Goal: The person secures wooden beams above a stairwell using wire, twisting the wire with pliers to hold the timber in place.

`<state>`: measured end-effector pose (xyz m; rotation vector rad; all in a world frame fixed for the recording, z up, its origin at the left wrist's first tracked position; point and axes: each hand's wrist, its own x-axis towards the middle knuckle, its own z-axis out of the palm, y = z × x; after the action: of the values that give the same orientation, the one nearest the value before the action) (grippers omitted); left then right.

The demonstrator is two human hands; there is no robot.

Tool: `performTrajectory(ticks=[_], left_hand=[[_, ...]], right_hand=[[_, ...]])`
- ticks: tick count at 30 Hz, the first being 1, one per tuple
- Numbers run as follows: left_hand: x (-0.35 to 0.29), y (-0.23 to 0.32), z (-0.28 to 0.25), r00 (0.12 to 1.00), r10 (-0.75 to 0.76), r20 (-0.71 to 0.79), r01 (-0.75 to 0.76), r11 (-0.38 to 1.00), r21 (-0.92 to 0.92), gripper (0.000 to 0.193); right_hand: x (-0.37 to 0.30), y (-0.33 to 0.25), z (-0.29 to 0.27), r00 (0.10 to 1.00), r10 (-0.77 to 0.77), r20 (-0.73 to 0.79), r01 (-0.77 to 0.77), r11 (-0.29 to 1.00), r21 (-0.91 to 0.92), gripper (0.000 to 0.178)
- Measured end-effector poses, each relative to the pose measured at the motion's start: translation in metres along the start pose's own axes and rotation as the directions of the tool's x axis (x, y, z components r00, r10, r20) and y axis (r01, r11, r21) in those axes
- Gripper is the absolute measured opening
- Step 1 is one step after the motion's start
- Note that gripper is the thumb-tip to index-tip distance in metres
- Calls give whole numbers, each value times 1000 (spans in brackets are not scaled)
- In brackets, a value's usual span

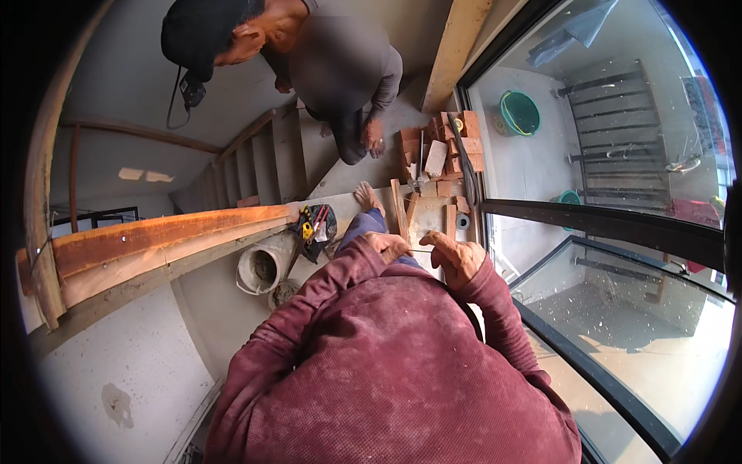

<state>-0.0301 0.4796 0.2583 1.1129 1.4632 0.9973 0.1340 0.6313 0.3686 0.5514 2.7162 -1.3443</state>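
In front of my chest, my left hand [386, 246] and my right hand [461, 259] are level with each other, a short gap apart. A thin, pale strand [420, 250] spans that gap, its ends pinched in the fingers of both hands. Whether it is string or wire, I cannot make out. Beyond my hands, wooden strips [399, 207] lean near a stack of red bricks [464, 148]. A hammer-like tool [420, 164] rests against the bricks.
Another person [340, 69] in a dark cap bends over by the stairs [276, 151]. Left are a wooden rail [170, 240], a mortar-stained bucket [260, 268] and a black bag of tools [316, 232]. A glass window with a dark frame [603, 230] borders my right side.
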Motion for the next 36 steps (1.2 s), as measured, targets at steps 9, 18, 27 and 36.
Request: performTrajectory(ticks=[9,18,27,36], left_hand=[[-65,30,-37,853,24,-521,65,986,153,40],[-99,-46,-40,706,-4,-709,223,950,217,44],[-149,-65,-58,548,-23,-836,392,890,233,41],[-102,-163,-47,545,-205,-813,258,964,-70,26]], right_hand=[[34,21,20,988,-124,-87,82,919,-386,13],[91,-5,-38,958,-285,25,279,911,-303,6],[128,-15,-53,670,-174,721,247,969,4,16],[202,19,-36,881,-453,139,460,748,-478,15]])
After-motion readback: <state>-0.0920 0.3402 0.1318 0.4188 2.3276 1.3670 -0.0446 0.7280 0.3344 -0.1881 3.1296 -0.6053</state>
